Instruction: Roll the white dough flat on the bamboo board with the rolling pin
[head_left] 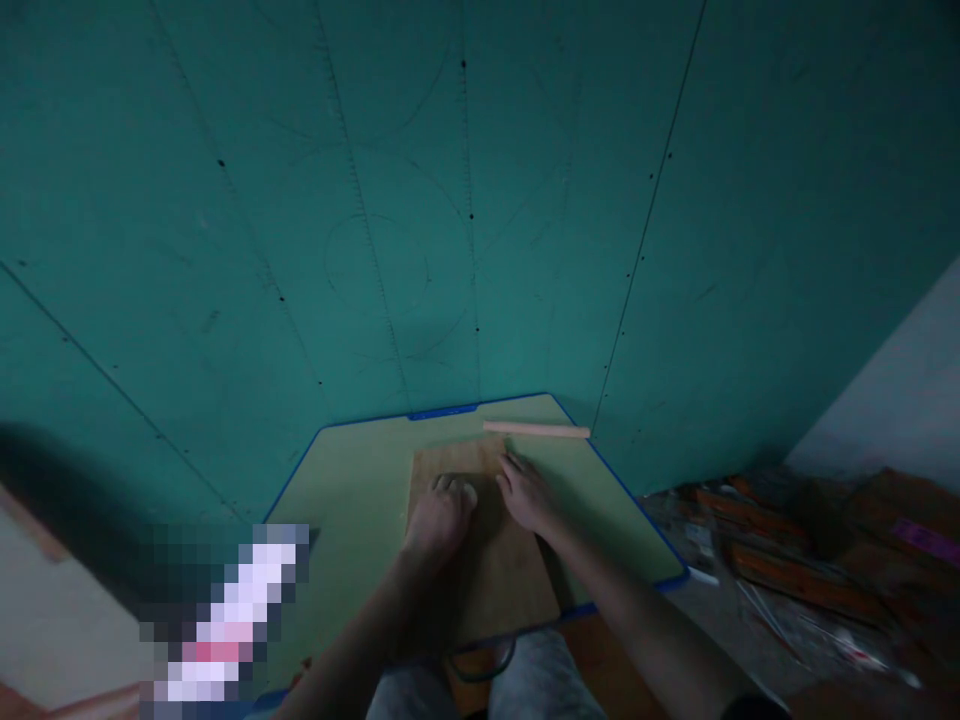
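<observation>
A wooden board lies lengthwise on a pale folding table. Over its middle, my left hand is closed with curled fingers around a small white lump that looks like dough; most of it is hidden under the hand. My right hand rests at the board's right edge, fingers stretched out over the wood and a little apart. Beyond the board, a pale wooden rolling pin lies crosswise near the table's far right corner, touched by neither hand.
The blue-edged table stands against a green panel wall. A blurred-out patch covers something at the left. Boards and scraps clutter the floor at right. My legs are under the near edge, by a dark handle.
</observation>
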